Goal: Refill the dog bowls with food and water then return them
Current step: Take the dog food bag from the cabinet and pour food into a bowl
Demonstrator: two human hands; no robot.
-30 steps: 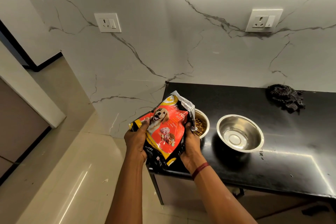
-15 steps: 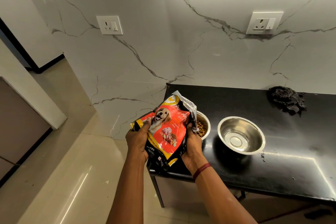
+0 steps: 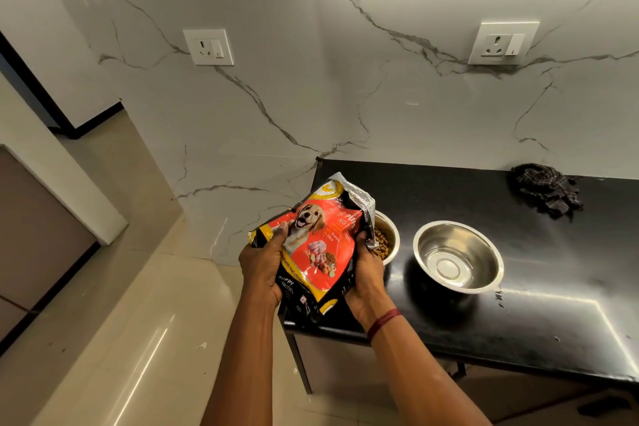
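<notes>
While hands [image 3: 262,264] [image 3: 367,275] grip food bag [image 3: 318,245] between them, seemingly over kibble bowl [image 3: 393,235]

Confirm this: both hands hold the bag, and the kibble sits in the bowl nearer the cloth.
Wrong on the bowl. In the head view the left hand and right hand hold the bag, but the kibble sits in the left bowl, farther from the cloth. The right bowl has none.
</notes>
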